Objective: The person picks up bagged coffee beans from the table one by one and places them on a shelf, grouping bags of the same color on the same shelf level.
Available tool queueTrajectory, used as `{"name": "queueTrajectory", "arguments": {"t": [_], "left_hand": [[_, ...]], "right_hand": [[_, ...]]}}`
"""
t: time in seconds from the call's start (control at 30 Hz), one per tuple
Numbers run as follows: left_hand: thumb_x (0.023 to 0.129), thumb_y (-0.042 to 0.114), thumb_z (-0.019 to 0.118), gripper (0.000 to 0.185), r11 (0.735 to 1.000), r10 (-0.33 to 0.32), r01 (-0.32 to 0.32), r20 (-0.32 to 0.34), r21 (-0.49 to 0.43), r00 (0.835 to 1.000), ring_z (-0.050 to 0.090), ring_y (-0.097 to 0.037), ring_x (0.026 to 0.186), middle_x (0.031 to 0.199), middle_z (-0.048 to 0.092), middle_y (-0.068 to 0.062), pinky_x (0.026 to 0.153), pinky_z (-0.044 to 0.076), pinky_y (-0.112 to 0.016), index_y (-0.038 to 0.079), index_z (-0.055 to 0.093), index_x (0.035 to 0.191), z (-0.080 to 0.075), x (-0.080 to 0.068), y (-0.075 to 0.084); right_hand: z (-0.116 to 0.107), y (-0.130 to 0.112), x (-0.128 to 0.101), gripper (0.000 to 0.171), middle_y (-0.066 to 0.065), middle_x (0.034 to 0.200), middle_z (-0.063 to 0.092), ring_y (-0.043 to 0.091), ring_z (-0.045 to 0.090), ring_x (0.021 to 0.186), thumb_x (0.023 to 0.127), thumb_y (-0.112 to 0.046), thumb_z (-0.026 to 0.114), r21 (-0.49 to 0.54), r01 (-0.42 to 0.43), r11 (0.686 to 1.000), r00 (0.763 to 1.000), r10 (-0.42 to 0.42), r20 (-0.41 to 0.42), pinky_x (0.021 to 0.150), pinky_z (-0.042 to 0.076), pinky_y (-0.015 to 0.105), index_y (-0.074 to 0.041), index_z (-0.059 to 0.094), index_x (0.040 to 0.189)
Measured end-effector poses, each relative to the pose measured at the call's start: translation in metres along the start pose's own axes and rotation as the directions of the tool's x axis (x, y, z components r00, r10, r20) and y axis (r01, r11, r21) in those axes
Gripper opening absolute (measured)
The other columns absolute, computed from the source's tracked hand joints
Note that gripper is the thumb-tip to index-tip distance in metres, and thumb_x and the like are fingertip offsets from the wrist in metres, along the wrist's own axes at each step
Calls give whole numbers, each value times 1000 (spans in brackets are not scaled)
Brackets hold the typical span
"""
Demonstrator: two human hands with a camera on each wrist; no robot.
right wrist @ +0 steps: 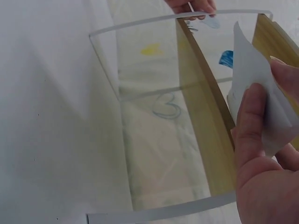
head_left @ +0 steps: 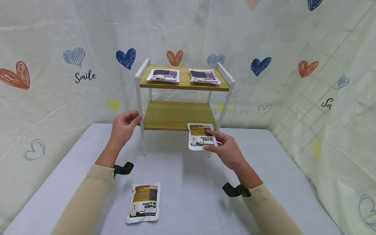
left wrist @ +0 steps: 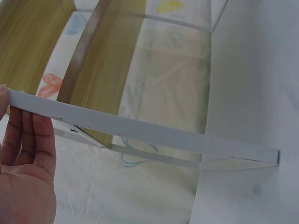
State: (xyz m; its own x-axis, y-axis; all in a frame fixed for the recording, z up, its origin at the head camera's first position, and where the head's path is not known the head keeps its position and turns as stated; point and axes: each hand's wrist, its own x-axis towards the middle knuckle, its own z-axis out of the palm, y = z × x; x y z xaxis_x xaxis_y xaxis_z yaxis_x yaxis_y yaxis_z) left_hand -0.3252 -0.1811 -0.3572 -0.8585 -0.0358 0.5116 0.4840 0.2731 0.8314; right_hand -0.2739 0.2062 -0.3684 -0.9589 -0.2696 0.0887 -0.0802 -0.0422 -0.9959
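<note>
A two-tier shelf (head_left: 180, 115) with wooden boards and a white frame stands on the table. My left hand (head_left: 124, 126) grips its front left post between thumb and fingers; the left wrist view shows the fingers (left wrist: 43, 140) behind the white post (left wrist: 117, 122). In my right hand (head_left: 227, 148) is a white, brown-labelled pouch (head_left: 202, 136), pinched along its right side and tilted at the front edge of the lower board. The right wrist view shows the pouch's plain back (right wrist: 254, 70). Another brown-labelled pouch (head_left: 144, 203) lies flat on the table, nearer me.
Two purple-labelled pouches (head_left: 164, 75) lie side by side on the upper board. The white table (head_left: 173, 182) spreads around the shelf. Behind it hangs a pale curtain (head_left: 188, 29) printed with hearts, which also closes off the right side.
</note>
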Motion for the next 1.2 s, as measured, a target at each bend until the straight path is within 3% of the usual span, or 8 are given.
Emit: {"name": "queueTrajectory", "arguments": {"t": [0.2,0.4,0.63,0.9,1.2], "left_hand": [[99,31,68,35,1000,13,-13,-6,3,1000,67,-8,83,102,72,-6,80,57,-15,1,72,116,0,0,-3],[99,28,69,33,1000,6,-6,-13,0,1000,67,-7,82,103,72,-11,80,57,-15,1,72,115,0,1,-2],[98,28,69,32,1000,12,-12,-20,-6,1000,67,-7,82,101,73,-5,79,57,-15,1,72,115,0,1,-3],[99,31,68,35,1000,14,-14,-8,4,1000,67,-9,83,109,70,-20,80,57,-15,1,72,117,0,1,-4],[99,32,67,36,1000,17,-17,0,9,1000,67,-10,84,108,70,-16,80,57,-15,2,71,118,-1,1,-5]], "right_hand": [[-2,-1,1,72,19,151,45,21,61,119,86,11,74,-4,7,1000,1000,-7,23,89,60,24,-5,48,152],[-3,-2,2,76,17,156,40,24,57,125,86,11,74,9,-1,1000,999,1,34,92,59,25,-7,46,153],[-4,-5,2,81,18,159,35,23,57,126,85,14,74,14,6,1000,997,-7,72,93,59,25,-6,42,156],[-4,-5,5,80,19,156,38,24,57,125,84,10,77,-33,13,999,998,-11,62,93,59,24,-7,45,154],[-5,-3,10,76,17,149,48,24,60,123,84,6,79,-85,42,996,999,-38,37,92,59,25,-9,49,152]]}}
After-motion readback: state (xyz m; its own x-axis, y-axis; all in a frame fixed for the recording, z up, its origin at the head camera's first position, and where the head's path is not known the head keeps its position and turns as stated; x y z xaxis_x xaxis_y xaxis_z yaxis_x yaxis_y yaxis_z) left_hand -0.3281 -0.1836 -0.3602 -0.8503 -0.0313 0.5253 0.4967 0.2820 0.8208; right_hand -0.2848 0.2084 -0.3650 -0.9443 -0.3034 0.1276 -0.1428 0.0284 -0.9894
